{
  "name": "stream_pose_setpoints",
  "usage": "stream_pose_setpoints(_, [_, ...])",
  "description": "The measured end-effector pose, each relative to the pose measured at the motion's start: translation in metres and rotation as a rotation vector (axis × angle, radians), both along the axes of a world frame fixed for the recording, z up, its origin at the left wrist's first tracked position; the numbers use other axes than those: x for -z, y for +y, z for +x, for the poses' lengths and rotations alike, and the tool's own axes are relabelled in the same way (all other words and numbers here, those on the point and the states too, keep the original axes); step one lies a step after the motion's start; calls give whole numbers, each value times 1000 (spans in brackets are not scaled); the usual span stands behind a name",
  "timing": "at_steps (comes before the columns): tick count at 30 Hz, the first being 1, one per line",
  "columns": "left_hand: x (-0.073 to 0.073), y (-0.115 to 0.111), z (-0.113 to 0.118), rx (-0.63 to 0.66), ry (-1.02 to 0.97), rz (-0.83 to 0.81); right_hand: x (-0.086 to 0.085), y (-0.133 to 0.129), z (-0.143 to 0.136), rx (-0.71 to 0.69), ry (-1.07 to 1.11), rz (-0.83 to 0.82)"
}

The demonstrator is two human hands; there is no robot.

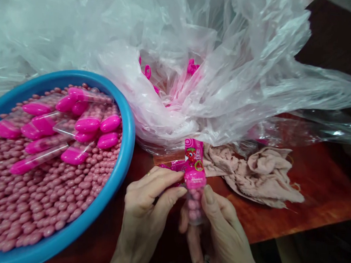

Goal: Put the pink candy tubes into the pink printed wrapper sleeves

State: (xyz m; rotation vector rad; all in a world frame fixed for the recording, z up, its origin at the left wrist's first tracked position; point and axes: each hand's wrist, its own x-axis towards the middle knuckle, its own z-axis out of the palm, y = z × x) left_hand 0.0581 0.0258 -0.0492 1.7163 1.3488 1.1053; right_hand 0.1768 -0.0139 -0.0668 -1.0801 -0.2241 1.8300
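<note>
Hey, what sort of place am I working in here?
Probably a makeshift candy workstation: a blue basin full of pink candy-like balls, pink-capped tubes lying on them, and a big crumpled plastic bag.

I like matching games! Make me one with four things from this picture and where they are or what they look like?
Things:
1. Basin
2. Cloth
3. Cartoon-label tube
4. Plastic bag

Clues:
A. Between the left hand and the right hand
B. Whitish and see-through, with bright pink pieces showing in its folds
C. Blue, holding lots of pink balls
D. Beige and crumpled

Right pairs: 1-C, 2-D, 3-A, 4-B
</note>
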Motion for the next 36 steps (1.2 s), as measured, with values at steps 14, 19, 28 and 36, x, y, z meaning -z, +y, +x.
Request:
stream_pose_setpoints(14, [1,5,-7,167,215,212,-4,-2,-2,-256,-143,-84])
stream_pose_setpoints(19, [0,4,-8,147,282,167,0,-1,-8,-236,-221,-57])
stream_pose_setpoints(28, [0,5,-10,109,211,-149,3,-6,-8,-227,-386,-91])
stream_pose_setpoints(36, [11,6,-4,95,123,-273,6,-6,-10,-199,-453,-54])
